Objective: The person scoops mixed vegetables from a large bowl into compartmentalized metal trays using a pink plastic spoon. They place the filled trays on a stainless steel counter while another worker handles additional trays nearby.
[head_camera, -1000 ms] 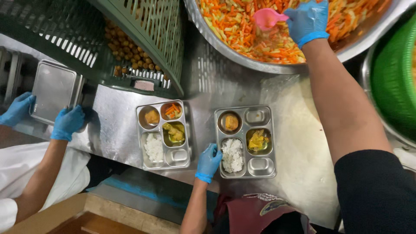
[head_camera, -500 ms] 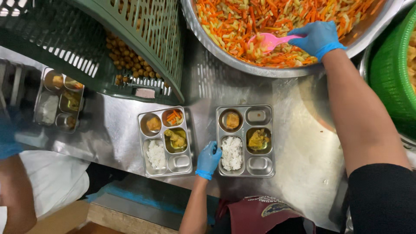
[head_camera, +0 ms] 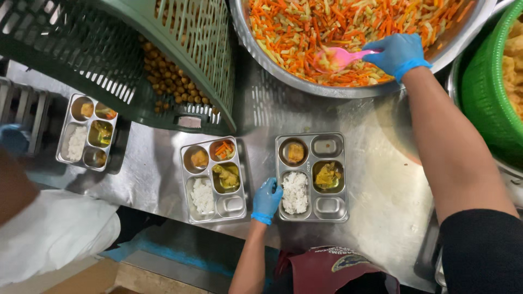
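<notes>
My right hand point(head_camera: 395, 54), in a blue glove, holds a pink spoon point(head_camera: 340, 57) loaded with shredded carrot mix inside the big steel bowl point(head_camera: 272, 54) at the top. My gloved left hand point(head_camera: 267, 200) grips the left rim of a steel compartment tray point(head_camera: 311, 216) in front of me. That tray carries rice, a yellow curry and a brown fried piece, and its top right compartment is empty. Just left of my hand is a second tray point(head_camera: 213, 215) that also has carrot mix in it.
A green plastic crate point(head_camera: 207, 71) with small brown balls overhangs the steel counter point(head_camera: 376, 179). A third filled tray point(head_camera: 87, 132) lies at far left by a co-worker's gloved hand point(head_camera: 13, 139). A green basket point(head_camera: 485, 92) of fried food stands at right.
My right hand has dipped the spoon lower into the carrot mix and filled it. At far left a filled tray has replaced the flat steel piece the co-worker held. My left hand stays put.
</notes>
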Tool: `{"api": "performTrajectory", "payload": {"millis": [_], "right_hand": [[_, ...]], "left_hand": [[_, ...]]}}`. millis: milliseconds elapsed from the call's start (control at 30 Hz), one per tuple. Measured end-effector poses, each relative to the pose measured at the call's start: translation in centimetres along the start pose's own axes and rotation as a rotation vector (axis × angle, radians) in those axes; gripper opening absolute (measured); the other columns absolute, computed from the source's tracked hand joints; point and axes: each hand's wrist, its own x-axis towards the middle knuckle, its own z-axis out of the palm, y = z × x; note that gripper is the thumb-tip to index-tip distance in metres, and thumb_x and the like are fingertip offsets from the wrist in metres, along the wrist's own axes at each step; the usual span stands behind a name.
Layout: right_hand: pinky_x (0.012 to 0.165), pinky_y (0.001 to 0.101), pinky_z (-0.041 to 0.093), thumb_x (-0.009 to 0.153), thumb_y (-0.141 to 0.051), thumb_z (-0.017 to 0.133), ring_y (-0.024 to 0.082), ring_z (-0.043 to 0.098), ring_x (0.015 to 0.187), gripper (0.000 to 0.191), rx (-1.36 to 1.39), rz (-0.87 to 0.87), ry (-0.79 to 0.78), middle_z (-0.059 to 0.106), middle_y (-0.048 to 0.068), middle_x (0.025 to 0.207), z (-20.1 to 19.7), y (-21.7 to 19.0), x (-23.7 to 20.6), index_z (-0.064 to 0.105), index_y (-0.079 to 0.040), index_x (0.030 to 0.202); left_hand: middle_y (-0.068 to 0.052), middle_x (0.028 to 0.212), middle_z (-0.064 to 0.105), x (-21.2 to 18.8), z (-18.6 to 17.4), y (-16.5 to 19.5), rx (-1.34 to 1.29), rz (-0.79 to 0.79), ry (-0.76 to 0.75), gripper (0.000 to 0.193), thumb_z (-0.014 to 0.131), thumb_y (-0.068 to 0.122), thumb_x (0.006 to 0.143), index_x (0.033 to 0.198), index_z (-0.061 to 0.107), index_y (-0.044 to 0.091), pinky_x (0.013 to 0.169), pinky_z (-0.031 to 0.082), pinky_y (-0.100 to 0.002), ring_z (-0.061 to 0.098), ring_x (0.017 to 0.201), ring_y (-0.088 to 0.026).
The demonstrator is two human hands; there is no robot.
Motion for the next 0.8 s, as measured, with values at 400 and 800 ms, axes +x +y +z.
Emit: {"api": "performTrajectory", "payload": {"millis": [400, 800], "right_hand": [[0.09, 0.0382, 0.054, 0.088, -0.058, 0.078, 0.03, 0.072, 0.089, 0.048, 0.408, 0.041, 0.041, 0.076, 0.014, 0.1, -6.4, 1.2, -10.0, 0.076, -0.026, 0.125], [0.069, 0.0409, 0.046, 0.092, -0.036, 0.065, 0.019, 0.065, 0.084, 0.012, -0.533, -0.458, 0.095, 0.065, -0.004, 0.081, -2.0, -8.4, -25.9, 0.075, -0.037, 0.098]], "left_hand": [[-0.022, 0.105, 0.07, -2.1, 1.1, -1.4, 0.037, 0.045, 0.03, 0.04, 0.062, 0.029, 0.09, 0.122, 0.067, 0.005, 0.082, 0.053, -0.048, 0.067, 0.095, -0.041], [-0.02, 0.104, 0.071, -4.6, 0.9, -1.7, 0.104, 0.061, 0.04, 0.035, 0.059, 0.029, 0.092, 0.12, 0.069, 0.01, 0.081, 0.053, -0.049, 0.068, 0.093, -0.04]]}}
